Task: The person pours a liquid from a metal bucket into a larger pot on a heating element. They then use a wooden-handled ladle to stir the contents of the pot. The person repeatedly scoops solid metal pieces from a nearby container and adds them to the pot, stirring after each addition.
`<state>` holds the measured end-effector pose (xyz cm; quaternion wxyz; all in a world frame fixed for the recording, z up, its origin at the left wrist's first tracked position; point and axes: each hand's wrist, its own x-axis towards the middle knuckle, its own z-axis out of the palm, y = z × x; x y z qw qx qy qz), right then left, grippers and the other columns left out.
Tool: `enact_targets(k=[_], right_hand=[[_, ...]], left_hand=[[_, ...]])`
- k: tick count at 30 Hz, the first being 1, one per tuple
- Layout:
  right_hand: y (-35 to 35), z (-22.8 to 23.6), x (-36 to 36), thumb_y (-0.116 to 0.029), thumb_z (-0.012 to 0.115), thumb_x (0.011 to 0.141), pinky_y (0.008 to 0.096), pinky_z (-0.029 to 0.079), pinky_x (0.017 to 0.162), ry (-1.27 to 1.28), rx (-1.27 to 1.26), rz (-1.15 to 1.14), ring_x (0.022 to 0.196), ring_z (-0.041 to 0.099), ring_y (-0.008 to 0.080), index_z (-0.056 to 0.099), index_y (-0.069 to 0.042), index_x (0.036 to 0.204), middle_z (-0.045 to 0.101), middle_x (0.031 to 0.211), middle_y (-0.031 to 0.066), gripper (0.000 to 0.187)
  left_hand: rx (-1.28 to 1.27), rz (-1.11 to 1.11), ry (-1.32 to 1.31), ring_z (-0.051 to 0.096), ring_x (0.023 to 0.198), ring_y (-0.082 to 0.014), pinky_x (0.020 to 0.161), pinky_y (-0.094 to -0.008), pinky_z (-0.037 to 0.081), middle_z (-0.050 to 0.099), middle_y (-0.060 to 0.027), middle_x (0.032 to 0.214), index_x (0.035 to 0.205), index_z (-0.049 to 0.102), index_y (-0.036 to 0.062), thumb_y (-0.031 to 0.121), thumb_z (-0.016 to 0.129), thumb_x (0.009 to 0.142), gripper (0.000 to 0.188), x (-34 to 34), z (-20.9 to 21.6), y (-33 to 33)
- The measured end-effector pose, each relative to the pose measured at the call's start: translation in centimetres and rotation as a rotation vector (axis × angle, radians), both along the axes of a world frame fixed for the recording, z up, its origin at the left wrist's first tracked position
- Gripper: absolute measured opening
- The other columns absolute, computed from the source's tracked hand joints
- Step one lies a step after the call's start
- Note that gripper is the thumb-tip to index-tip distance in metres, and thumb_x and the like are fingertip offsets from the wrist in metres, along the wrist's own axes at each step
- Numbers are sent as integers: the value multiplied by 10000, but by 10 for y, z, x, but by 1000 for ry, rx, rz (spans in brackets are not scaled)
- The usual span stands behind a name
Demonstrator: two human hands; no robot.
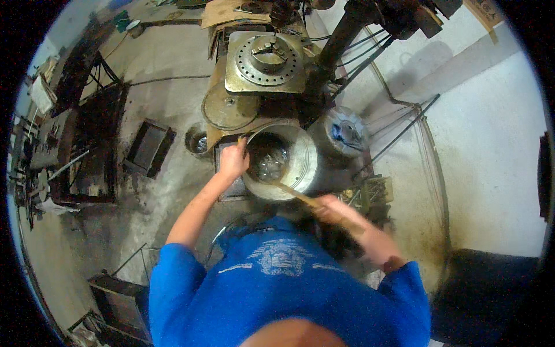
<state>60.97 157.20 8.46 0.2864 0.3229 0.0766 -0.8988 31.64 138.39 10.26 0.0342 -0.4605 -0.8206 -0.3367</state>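
Note:
A round pale metal bucket [303, 168] stands in front of me, with shiny pieces [272, 165] at its bottom that are too blurred to name. My left hand [234, 160] is closed at the bucket's left rim, and a small yellowish bit shows above its fingers. My right hand [329, 209] is wrapped around a wooden stick [302, 197]. The stick slants over the near rim, its far end reaching into the bucket. Its other end lies along my right forearm. The right hand is slightly smeared by motion.
Beyond the bucket stands a machine with a round chuck [269, 55] on a square plate. A round lid [230, 105] lies nearer. A small pot [198, 140] and a dark metal tray [149, 147] are at left. A container with blue material [346, 133] stands right of the bucket.

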Motion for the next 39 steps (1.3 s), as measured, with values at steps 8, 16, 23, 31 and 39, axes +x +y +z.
enact_targets(k=[8,16,23,31,39], right_hand=[[53,81,-52,-144,494,618,288,349,352,365,1282,638,406,455,123,535,8,584,500,509,44,162],[-31,53,-27,-105,554,592,310,366,370,77,1344,578,434,475,150,513,28,720,488,553,72,189],[-62,61,-43,-68,418,690,237,282,397,-4,599,111,407,288,82,440,-34,835,348,565,2,151],[-70,76,-11,-165,481,658,241,330,346,178,916,213,412,462,120,520,-12,743,473,526,48,180],[-23,94,-46,-143,406,755,201,295,354,-74,910,241,399,336,50,498,35,897,436,594,10,245]], left_hand=[[-70,1,-59,537,569,-376,539,-459,434,536,-205,599,1056,456,-30,107,554,658,432,0,-7,-15],[-57,24,-59,531,564,-377,533,-448,432,536,-204,602,1094,439,-41,126,560,662,479,12,-4,-17],[-59,108,-78,549,578,-372,540,-453,445,549,-207,610,950,506,-28,107,547,646,336,-6,-10,-19],[-20,119,-99,557,642,-367,604,-441,449,563,-215,683,996,507,-32,109,554,650,376,-16,-15,-23],[-46,70,-89,547,608,-380,573,-451,444,548,-220,637,1022,493,-32,98,541,655,393,-13,-11,-23]])
